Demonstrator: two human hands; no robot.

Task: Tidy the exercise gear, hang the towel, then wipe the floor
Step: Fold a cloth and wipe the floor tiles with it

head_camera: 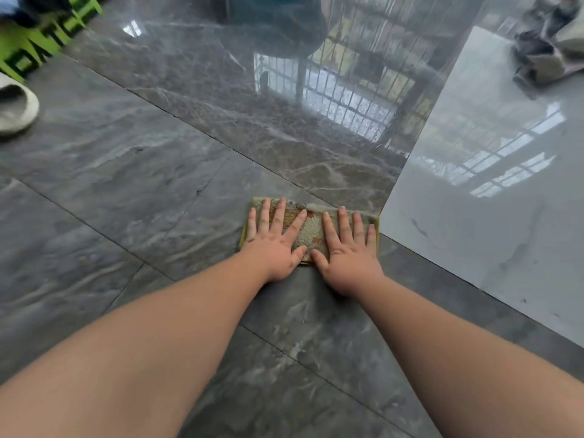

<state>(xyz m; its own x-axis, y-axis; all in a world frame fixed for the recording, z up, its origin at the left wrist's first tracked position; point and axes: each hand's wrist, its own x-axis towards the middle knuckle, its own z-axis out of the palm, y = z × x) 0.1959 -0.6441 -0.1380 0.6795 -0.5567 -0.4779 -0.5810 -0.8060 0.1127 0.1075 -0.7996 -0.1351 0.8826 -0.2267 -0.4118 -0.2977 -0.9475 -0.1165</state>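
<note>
Both hands lie flat on a folded cloth [311,227] that rests on the dark grey marble floor [126,191]. The left hand [275,245] covers the cloth's left part, fingers spread and stretched forward, palm down; the right hand [347,251] covers the right part in the same way. Neither hand grips anything: both are open, pressed flat onto the fabric, and the two thumbs nearly meet at the near edge of the cloth. The cloth is yellowish-green with a worn, mottled orange and pale pattern showing between the hands. It sits just beside the corner where the grey tiles meet a paler, glossy tile area [493,197] on the right, its right edge close to that seam. Both bare forearms reach in from the bottom of the view.

Beyond the cloth the floor shines and mirrors a barred window. At the far left edge lies a white slipper [17,107], and above it a green and black object [38,42] that is partly out of view. In the top right corner, well apart from the hands, a crumpled grey rag [546,55] lies on the pale tiles
</note>
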